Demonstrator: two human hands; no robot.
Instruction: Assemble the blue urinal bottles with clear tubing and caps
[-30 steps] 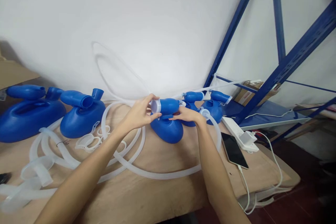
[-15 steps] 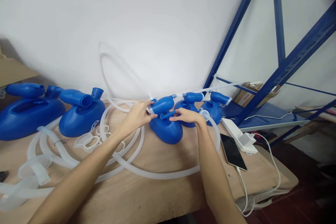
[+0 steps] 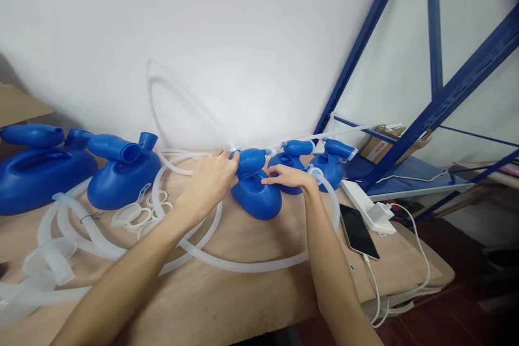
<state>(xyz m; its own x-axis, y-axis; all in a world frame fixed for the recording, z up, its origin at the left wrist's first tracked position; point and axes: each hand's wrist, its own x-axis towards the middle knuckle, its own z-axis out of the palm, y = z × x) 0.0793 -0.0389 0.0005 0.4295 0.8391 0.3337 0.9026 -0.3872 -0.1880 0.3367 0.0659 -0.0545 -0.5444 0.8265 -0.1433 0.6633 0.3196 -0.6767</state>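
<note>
A blue bottle (image 3: 259, 200) with a handle and a neck lies on the wooden table (image 3: 239, 294) between my hands. My left hand (image 3: 217, 175) is closed round the left, open end of the bottle's neck (image 3: 252, 162), where its fingertips are partly hidden. At the right side of the same bottle, my right hand (image 3: 286, 175) has its thumb and fingertips on the body just below the neck. A clear tube (image 3: 247, 266) curves over the table in front of the bottle.
Two blue bottles stand behind on the right, two larger ones (image 3: 121, 181) on the left. White rings (image 3: 140, 215) and coiled tubes (image 3: 91, 221) lie at left. A phone (image 3: 359, 230) and power strip (image 3: 368, 208) are at right, beside a blue shelf (image 3: 413, 181).
My left hand has turned over the neck's end, its back now facing up. The blue lever-like strip near my right fingertips no longer shows. The view has shifted slightly.
</note>
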